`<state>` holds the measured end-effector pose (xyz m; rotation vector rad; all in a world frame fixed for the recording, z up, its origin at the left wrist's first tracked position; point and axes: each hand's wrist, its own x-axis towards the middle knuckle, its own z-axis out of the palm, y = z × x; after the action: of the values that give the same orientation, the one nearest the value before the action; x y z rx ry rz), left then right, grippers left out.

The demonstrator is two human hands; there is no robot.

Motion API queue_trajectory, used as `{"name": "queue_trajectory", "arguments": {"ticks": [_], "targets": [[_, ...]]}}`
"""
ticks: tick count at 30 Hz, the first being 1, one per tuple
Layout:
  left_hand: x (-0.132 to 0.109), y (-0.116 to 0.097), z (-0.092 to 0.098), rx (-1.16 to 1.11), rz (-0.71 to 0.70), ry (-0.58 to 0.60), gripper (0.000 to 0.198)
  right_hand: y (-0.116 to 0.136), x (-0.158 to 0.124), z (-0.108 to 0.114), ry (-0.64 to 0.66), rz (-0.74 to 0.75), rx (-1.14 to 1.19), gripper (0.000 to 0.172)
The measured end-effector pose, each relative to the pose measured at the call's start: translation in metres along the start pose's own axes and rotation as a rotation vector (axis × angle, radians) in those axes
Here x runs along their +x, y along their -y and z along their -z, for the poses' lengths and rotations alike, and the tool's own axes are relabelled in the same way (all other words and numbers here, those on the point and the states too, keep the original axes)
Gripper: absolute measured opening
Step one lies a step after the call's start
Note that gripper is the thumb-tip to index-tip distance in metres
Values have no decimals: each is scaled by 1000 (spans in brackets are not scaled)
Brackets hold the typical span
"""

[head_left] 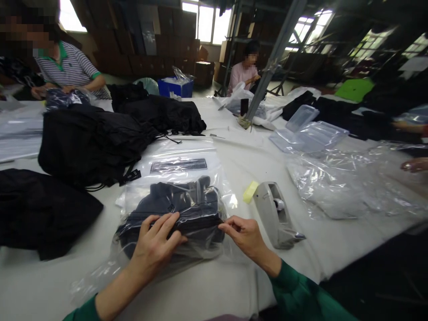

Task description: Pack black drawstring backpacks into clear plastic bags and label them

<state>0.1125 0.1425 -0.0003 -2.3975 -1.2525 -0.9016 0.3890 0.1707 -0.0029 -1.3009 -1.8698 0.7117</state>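
A folded dark garment (187,203) lies inside a clear plastic bag (157,178) on the white table (234,160). My left hand (155,243) rests flat on the near edge of the bagged garment, fingers spread and pressing down. My right hand (244,234) pinches the bag's plastic at the garment's right corner, thumb and fingertips together. Both sleeves are green. A printed label (179,165) shows on the bag's far part.
A grey tape dispenser (276,214) sits just right of my right hand, by a yellow note (250,191). Piles of black garments (87,142) lie left, clear bags (334,183) right. Two people sit across the table; another hand (414,165) shows at the right edge.
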Motion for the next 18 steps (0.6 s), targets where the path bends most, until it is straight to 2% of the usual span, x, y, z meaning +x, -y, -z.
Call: {"name": "queue_trajectory", "arguments": {"ticks": [4,7,10,12,14,16,18], "targets": [[-1,4,3,-58,-31,-7,20,-17,11,5,-46,79,-51,47],[0,5,4,-70,-60,-22,16,-33,21,3,-79,76,-125,52],[3,6,4,-54,-72,-23,15,-39,21,10,-132,68,-178,47],[3,5,4,-58,-72,-15,15,-40,8,29,-198,73,-192,39],[3,2,6,-65,-62,-8,15,-43,-13,60,-347,1,-208,34],[0,1,7,-61,-48,-8,13,-53,-41,96,-526,-197,-214,35],[-3,1,6,-53,-36,-14,13,-67,-68,126,-617,-413,-202,41]]}}
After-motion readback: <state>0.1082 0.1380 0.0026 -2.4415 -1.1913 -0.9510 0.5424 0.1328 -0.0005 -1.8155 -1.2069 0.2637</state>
